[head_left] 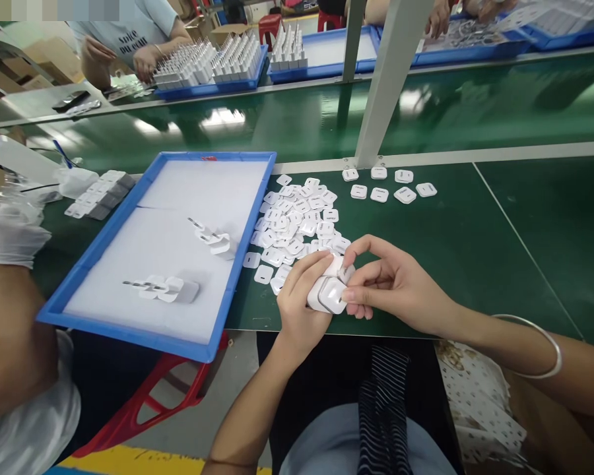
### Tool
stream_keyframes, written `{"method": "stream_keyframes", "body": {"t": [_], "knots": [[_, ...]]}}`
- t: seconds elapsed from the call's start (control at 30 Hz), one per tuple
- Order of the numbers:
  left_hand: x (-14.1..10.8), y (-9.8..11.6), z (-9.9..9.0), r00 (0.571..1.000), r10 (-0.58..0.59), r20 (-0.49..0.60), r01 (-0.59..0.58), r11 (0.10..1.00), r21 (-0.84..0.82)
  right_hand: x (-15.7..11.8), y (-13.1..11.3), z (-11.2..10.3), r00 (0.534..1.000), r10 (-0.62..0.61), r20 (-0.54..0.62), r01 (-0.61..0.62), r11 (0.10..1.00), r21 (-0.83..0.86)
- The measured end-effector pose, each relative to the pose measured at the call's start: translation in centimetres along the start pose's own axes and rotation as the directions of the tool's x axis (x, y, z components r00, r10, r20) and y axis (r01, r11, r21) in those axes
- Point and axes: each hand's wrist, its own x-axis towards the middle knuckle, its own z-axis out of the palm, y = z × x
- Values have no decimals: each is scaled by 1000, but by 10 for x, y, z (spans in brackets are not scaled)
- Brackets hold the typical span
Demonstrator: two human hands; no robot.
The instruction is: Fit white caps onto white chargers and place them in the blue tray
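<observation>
Had the blue-rimmed rectangular tray (129,338) overhanging the green worktable (465,251), risking a tip if bumped. Had thin white rounded-square plates (325,229) loosely heaped beside it, easily scattered by a low wrist. Clamped glossy white rounded blocks (331,295) in the left hand (297,303) near the table edge, droppable through uneven grip. Curled the right hand (406,284) against them, pinch impossible to confirm, perhaps nudging one askew.
</observation>
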Motion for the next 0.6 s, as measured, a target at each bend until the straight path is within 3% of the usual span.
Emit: {"method": "stream_keyframes", "body": {"t": [0.27, 0.6], "knots": [[1, -1, 0, 998, 51, 36, -50, 999, -20, 2, -3, -3, 995, 99, 13, -99, 995, 0], [1, 0, -1, 996, 67, 62, -69, 997, 28, 1, 2, -3, 995, 94, 16, -93, 995, -34]]}}
